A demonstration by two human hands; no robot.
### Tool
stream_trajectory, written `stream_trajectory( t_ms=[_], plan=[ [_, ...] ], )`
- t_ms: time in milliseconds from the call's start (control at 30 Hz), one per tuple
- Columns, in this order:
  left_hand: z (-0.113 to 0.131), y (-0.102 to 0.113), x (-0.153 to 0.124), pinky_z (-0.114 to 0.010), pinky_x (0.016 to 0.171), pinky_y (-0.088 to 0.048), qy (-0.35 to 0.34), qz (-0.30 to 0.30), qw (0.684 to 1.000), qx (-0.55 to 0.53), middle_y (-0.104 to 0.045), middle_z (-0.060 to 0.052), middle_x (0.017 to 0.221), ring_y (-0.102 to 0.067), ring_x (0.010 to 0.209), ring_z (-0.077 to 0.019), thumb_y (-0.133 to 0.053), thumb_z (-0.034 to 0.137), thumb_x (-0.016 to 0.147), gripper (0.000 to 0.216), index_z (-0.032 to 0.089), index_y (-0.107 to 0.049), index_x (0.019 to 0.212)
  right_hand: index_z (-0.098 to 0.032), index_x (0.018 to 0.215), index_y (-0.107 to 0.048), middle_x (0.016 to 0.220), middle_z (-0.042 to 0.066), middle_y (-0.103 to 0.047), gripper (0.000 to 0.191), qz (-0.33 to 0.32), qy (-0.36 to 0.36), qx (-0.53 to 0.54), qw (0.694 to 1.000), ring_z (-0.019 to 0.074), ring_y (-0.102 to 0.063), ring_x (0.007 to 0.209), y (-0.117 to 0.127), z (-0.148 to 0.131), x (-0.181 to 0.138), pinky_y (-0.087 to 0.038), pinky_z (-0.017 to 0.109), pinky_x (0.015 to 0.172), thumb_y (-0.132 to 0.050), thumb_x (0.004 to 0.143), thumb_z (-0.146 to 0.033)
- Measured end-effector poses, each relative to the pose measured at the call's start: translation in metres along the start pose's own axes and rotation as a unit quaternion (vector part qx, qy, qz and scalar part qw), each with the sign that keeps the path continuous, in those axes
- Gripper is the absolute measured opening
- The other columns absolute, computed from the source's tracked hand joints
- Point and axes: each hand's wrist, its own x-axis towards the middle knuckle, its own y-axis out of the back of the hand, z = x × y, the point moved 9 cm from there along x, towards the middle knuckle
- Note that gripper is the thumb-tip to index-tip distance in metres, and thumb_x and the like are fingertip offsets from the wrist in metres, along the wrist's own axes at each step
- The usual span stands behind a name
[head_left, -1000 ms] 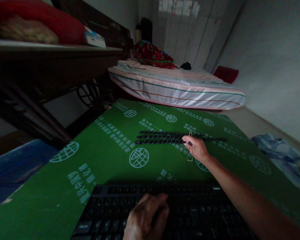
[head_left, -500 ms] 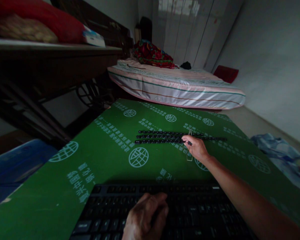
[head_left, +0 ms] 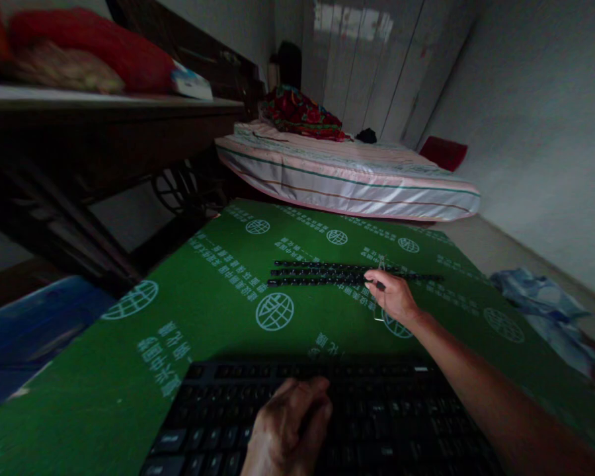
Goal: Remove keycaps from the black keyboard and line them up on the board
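A black keyboard (head_left: pixel 387 423) lies at the near edge of a green printed board (head_left: pixel 218 311). My left hand (head_left: pixel 290 430) rests on the keyboard with its fingers curled down onto the keys. Farther out, three rows of black keycaps (head_left: pixel 317 272) lie side by side on the board. My right hand (head_left: pixel 395 296) reaches to the nearest row and pinches a small dark keycap at its right part. A thin clear tool (head_left: pixel 379 291) shows at the same hand, partly hidden by the fingers.
A striped mattress (head_left: pixel 347 178) with a red patterned cloth (head_left: pixel 300 111) lies beyond the board. A dark wooden table (head_left: pixel 104 125) with red bundles stands at left, a blue item (head_left: pixel 30 330) below it. Crumpled blue cloth (head_left: pixel 545 297) lies on the floor at right.
The view has shifted a little. My right hand stays at the nearest keycap row, and my left hand has not left the keyboard.
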Motion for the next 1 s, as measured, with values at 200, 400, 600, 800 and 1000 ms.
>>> stream_trajectory(
  t_ms=[200,400,600,800,1000],
  plan=[
    [0.001,0.003,0.004,-0.016,0.062,-0.054,0.013,0.011,1.000,0.008,-0.069,0.000,0.077,-0.067,0.068,-0.0119,-0.054,0.020,0.081,0.018,0.021,-0.064,0.096,-0.018,0.084,-0.065,0.076,0.005,-0.069,0.015,0.065,-0.046,0.044,0.996,0.0160,-0.065,0.067,0.035,-0.031,-0.012,-0.051,0.026,0.065,-0.055,0.080,-0.028],
    [0.001,0.000,0.006,-0.021,0.067,-0.054,0.025,0.004,1.000,0.013,-0.071,-0.003,0.080,-0.067,0.074,-0.0146,-0.052,0.019,0.080,0.020,0.018,-0.066,0.094,-0.018,0.096,-0.064,0.073,0.004,-0.068,0.029,0.070,-0.202,0.195,0.957,0.0145,-0.063,0.057,0.042,-0.063,-0.060,-0.051,0.025,0.053,-0.055,0.080,-0.040],
    [-0.002,-0.004,0.006,-0.027,0.074,-0.053,0.036,-0.022,0.999,0.031,-0.072,-0.005,0.089,-0.066,0.079,-0.0180,-0.051,0.019,0.080,0.022,0.016,-0.067,0.094,-0.015,0.113,-0.057,0.065,0.004,-0.066,0.046,0.044,-0.295,0.301,0.906,0.0123,-0.059,0.048,0.032,-0.103,-0.103,-0.047,0.023,0.046,-0.047,0.084,-0.048],
    [-0.001,-0.005,0.006,-0.027,0.072,-0.051,0.040,-0.028,0.998,0.027,-0.072,-0.007,0.087,-0.066,0.078,-0.0185,-0.050,0.018,0.079,0.025,0.014,-0.066,0.097,-0.012,0.124,-0.050,0.059,0.004,-0.065,0.062,0.045,-0.300,0.373,0.877,0.0121,-0.057,0.043,0.016,-0.129,-0.114,-0.044,0.021,0.040,-0.042,0.083,-0.057],
    [-0.001,-0.004,0.007,-0.027,0.075,-0.050,0.044,-0.023,0.998,0.026,-0.073,-0.006,0.087,-0.066,0.081,-0.0186,-0.050,0.018,0.079,0.025,0.015,-0.066,0.097,-0.013,0.133,-0.040,0.052,0.002,-0.061,0.075,0.007,-0.339,0.433,0.835,0.0110,-0.052,0.035,-0.005,-0.130,-0.124,-0.038,0.019,0.034,-0.025,0.083,-0.067]
  ],
)
